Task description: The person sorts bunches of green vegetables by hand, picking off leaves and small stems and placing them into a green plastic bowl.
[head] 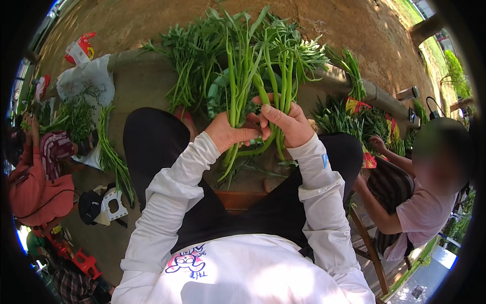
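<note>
Several long green stems with narrow leaves (234, 87) stand upright in my left hand (231, 133), which is closed around their lower part. My right hand (284, 119) grips a second set of thick green stems (286, 76), its thumb laid across them. The fingertips of both hands meet or nearly meet between the two bunches. Beyond the hands, a pile of leafy greens (193, 57) lies on and around a pale green basket or basin (213, 93), partly hidden by stems. Some lower stem ends hang below my hands.
At the right sits a person (425, 220) beside greens on a red and yellow sheet (393, 127). Another person (45, 190) is at the left, near greens on a white sack (100, 72). A low concrete kerb (140, 59) runs behind the pile. A white folding stool (114, 205) stands lower left.
</note>
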A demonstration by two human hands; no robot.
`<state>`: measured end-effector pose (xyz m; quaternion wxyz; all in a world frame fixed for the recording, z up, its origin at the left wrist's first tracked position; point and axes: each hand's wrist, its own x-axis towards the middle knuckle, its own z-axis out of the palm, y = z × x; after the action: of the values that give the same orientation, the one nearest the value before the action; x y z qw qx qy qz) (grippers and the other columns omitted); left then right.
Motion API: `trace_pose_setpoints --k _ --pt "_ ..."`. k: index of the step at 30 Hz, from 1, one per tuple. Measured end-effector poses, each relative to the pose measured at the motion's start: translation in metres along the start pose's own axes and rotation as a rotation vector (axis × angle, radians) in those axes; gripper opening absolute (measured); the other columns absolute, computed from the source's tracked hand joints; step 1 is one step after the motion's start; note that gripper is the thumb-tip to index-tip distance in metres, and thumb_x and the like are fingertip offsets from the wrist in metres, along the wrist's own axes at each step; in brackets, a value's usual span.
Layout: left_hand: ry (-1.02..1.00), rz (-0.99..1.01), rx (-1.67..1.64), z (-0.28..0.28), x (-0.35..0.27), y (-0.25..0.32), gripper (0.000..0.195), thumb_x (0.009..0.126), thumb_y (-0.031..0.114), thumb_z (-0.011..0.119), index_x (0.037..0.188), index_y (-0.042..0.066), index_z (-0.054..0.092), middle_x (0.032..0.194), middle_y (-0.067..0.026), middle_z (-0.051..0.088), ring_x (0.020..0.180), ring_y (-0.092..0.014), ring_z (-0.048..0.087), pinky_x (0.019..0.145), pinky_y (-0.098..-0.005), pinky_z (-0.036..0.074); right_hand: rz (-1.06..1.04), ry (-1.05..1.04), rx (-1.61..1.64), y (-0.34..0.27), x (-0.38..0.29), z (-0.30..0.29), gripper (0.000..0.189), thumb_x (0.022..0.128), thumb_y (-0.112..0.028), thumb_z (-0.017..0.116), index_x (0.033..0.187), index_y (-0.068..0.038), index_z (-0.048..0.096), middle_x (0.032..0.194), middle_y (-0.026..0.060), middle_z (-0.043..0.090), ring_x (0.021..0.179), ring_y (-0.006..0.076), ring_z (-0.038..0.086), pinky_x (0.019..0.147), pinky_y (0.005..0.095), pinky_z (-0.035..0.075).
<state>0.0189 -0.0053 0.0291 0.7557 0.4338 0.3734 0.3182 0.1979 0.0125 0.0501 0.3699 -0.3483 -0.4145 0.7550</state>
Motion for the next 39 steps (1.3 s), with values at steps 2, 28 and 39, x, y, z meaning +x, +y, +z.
trace_pose_setpoints --k 2,28,39 --pt "0.008 0.015 0.012 -0.002 0.003 -0.007 0.019 0.077 0.013 0.067 0.088 0.006 0.053 0.080 -0.0029 0.060 0.062 -0.007 0.052 0.051 -0.0200 0.041 -0.004 -0.004 0.003 0.001 0.001 0.000 0.031 0.087 -0.020 0.055 0.110 0.001 0.052 0.068 0.0033 0.054 0.055 0.0123 0.053 0.051 0.0240 0.045" --pt "0.046 -0.032 0.077 0.002 0.000 -0.004 0.026 0.071 0.000 0.061 0.096 0.004 0.055 0.083 -0.0003 0.056 0.068 -0.008 0.051 0.056 -0.0214 0.043 -0.079 0.116 0.029 0.000 0.005 0.009 0.028 0.088 -0.019 0.054 0.108 -0.001 0.054 0.071 0.0027 0.053 0.057 0.0112 0.049 0.055 0.0252 0.041" --pt "0.027 0.048 0.005 0.006 0.003 -0.010 0.029 0.071 -0.001 0.061 0.099 0.005 0.054 0.085 0.0005 0.054 0.071 -0.008 0.051 0.058 -0.0216 0.043 -0.132 0.155 0.050 0.005 0.006 0.003 0.029 0.088 -0.019 0.053 0.110 0.000 0.053 0.070 0.0022 0.054 0.055 0.0101 0.051 0.053 0.0240 0.043"
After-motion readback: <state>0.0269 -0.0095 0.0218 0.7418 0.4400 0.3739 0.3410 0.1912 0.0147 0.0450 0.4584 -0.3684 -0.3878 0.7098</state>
